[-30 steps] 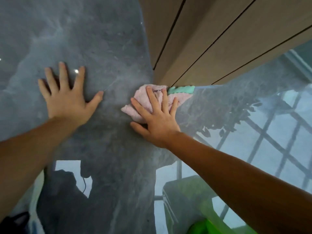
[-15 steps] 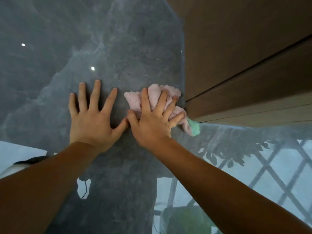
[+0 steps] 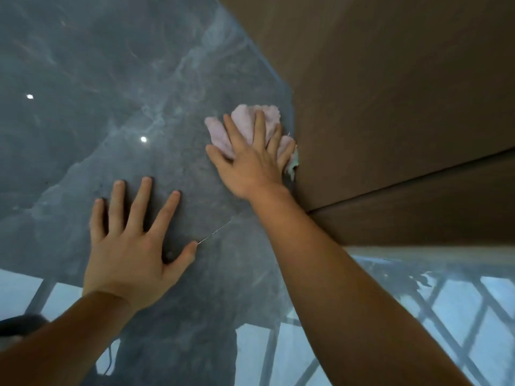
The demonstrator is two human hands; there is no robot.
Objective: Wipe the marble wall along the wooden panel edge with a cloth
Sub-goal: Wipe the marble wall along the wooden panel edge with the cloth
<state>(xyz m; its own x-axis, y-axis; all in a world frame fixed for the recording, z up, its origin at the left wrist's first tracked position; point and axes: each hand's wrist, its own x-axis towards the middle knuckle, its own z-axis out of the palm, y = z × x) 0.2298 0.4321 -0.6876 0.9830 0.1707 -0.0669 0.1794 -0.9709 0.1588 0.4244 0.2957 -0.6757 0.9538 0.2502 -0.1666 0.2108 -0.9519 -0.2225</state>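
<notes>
Glossy grey marble wall (image 3: pixel 117 79) reflects window bars; at 1 o'clock the right hand (image 3: pixel 250 160), grip spread flat, presses the pink cloth (image 3: pixel 245 118) against the wooden panel (image 3: pixel 390 93) edge; left hand (image 3: pixel 131 246) splayed at 7 o'clock.

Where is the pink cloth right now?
In the head view, the pink cloth is pressed under the right hand on the marble wall, right beside the wooden panel.
</notes>
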